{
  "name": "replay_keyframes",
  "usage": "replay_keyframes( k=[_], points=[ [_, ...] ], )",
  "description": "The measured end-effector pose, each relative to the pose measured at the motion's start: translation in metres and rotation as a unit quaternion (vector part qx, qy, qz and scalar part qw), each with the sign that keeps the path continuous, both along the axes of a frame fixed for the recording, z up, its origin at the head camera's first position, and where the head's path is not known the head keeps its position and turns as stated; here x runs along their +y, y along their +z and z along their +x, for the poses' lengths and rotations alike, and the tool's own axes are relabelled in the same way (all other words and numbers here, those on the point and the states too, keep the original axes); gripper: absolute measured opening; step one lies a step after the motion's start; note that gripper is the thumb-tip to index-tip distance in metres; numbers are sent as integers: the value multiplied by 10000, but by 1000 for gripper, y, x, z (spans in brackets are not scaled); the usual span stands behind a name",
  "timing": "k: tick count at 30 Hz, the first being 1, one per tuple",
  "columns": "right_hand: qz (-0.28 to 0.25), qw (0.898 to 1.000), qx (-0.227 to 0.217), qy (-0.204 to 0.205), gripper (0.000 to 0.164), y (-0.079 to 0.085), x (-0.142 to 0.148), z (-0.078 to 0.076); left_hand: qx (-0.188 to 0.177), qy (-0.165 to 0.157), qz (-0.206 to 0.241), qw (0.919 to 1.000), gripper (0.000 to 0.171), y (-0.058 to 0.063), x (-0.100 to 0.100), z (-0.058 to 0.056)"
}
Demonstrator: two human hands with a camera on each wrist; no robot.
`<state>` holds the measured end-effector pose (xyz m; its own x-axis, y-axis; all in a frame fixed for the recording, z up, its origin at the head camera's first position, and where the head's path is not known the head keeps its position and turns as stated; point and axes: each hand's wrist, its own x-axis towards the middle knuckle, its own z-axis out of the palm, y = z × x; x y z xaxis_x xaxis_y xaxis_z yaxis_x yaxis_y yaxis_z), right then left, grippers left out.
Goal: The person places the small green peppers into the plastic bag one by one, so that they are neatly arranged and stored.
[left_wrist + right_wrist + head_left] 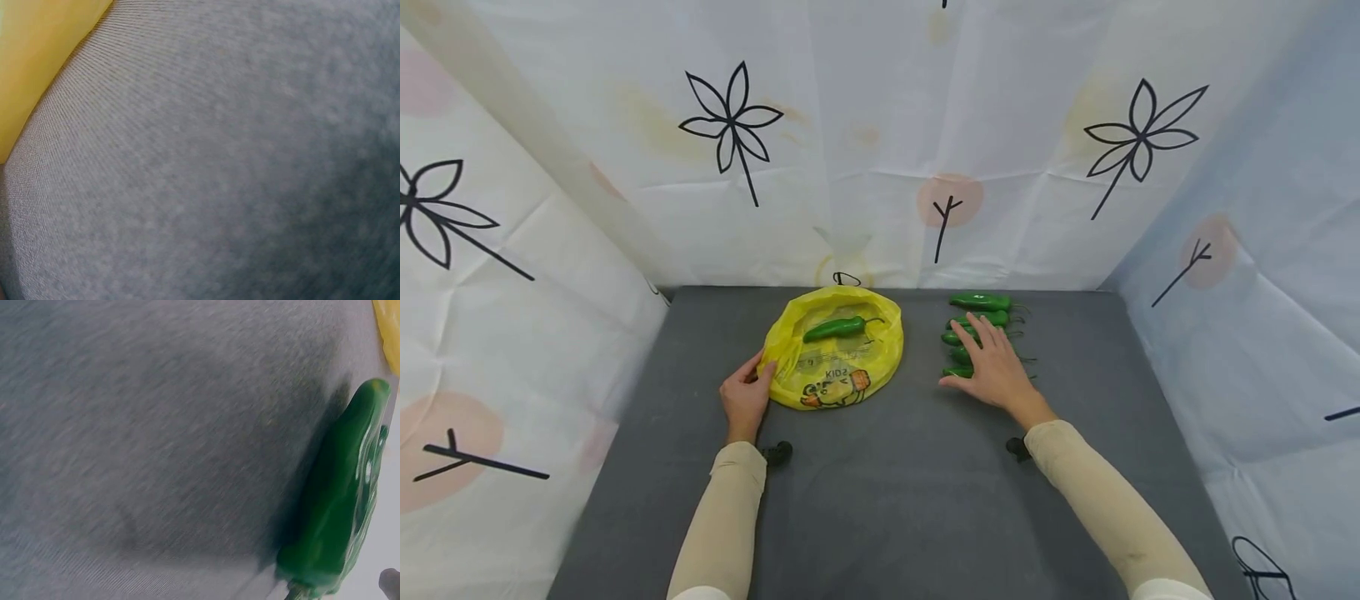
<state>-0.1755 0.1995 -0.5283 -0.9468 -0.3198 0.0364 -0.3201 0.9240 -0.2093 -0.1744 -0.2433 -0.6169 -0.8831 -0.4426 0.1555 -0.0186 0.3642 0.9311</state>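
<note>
A yellow plastic bag (pixel 889 354) with a printed cartoon lies spread at the back left, its rim turned up around it. One green chili pepper (pixel 837 328) lies inside. At the bag's left rim, my left hand (pixel 747 404) pinches the plastic between thumb and fingers; the left wrist view shows only a corner of the bag (pixel 37 56). Several more green peppers (pixel 981 302) lie in a column on the right. Over them my right hand (pixel 997 373) is spread, partly covering them. From the right wrist, the nearest pepper (pixel 331 494) appears large, stem toward the bottom.
Everything rests on a dark grey table (pixel 880 508). White cloth (pixel 865 150) printed with flowers and trees stands behind the table and along both sides. Small black devices (pixel 777 453) are at both wrists.
</note>
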Motion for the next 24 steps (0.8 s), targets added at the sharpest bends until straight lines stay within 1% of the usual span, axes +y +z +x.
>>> replay_keyframes(
  k=[4,12,20,24],
  points=[
    [-70,10000,61,-12,109,-1,9,4,-50,-19,22,10000,39,0,0,0],
    [-202,9994,263,135,108,-2,24,13,-89,-26,71,9999,38,4,2,2],
    [-369,9993,38,52,107,-5,36,20,-73,-46,38,10000,40,1,1,1],
    [-438,9990,-17,-17,106,-10,42,23,-61,-16,-22,10000,41,1,1,0]
  ],
)
